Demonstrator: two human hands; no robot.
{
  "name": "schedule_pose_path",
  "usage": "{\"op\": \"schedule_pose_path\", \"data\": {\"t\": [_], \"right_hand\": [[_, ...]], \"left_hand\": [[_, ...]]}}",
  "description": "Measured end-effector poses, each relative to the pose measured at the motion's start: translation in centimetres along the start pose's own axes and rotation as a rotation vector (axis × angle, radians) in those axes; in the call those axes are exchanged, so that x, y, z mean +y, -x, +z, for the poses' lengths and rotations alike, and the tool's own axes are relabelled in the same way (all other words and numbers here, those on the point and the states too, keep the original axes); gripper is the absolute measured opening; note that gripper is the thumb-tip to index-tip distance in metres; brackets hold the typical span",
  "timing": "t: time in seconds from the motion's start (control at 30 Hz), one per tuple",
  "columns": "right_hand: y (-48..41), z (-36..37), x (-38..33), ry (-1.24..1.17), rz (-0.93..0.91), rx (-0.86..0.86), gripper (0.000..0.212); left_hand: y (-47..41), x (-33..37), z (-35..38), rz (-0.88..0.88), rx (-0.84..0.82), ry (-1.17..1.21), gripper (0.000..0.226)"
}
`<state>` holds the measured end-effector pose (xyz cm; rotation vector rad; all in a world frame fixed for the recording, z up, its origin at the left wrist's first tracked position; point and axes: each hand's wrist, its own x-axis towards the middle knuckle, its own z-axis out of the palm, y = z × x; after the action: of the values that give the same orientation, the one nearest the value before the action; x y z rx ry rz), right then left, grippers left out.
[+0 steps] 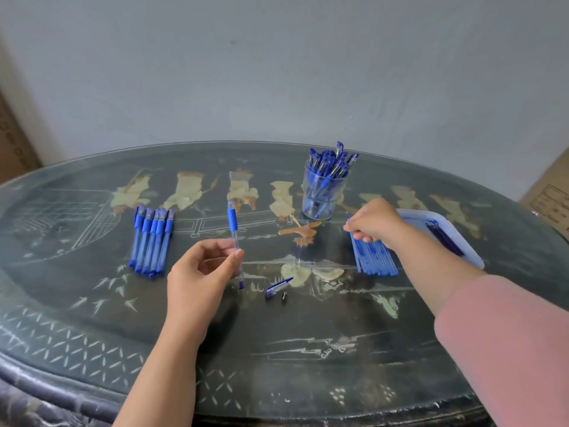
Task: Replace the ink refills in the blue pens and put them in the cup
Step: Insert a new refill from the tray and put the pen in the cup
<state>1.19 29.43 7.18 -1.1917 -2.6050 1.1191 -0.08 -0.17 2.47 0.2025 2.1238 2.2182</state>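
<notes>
The table (308, 349) has a dark, lacquered-looking top under a glossy, reflective sheet, with pale matt inlay. The cup (323, 195) is clear and smooth, plastic or glass. The pen barrel (235, 238) is clear glossy plastic with a duller blue grip that looks rubbery. The refills (375, 260) and the pen cap (278, 286) are translucent blue plastic. The small part (284, 295) beside the cap glints like metal. The tray (474, 260) is smooth translucent plastic. The sleeve (508, 349) is matt pink cloth.

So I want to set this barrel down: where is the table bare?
Bare: the near strip below the cap and small metal part; also the far stretch between the pen row and the cup. Crowded: the right, where cup, refills and tray sit close.
</notes>
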Motion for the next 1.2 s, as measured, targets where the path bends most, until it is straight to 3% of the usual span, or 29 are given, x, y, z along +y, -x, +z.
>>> {"op": "schedule_pose_path", "data": {"t": [0.5, 0.7, 0.97, 1.2], "right_hand": [[-0.5, 0.9, -0.1, 0.239, -0.040, 0.042, 0.019], [-0.2, 0.7, 0.4, 0.201, -0.103, 0.067, 0.024], [2.8, -0.4, 4.8, 0.031, -0.210, 0.242, 0.008], [3.9, -4.2, 10.6, 0.221, -0.161, 0.558, 0.021]], "left_hand": [[-0.2, -0.4, 0.0, 0.000, -0.013, -0.002, 0.013], [-0.2, -0.4, 0.0, 0.000, -0.024, -0.009, 0.014], [0.7, 0.2, 0.5, 0.074, -0.069, -0.044, 0.014], [2.4, 0.8, 3.7, 0.122, -0.147, -0.030, 0.013]]}}
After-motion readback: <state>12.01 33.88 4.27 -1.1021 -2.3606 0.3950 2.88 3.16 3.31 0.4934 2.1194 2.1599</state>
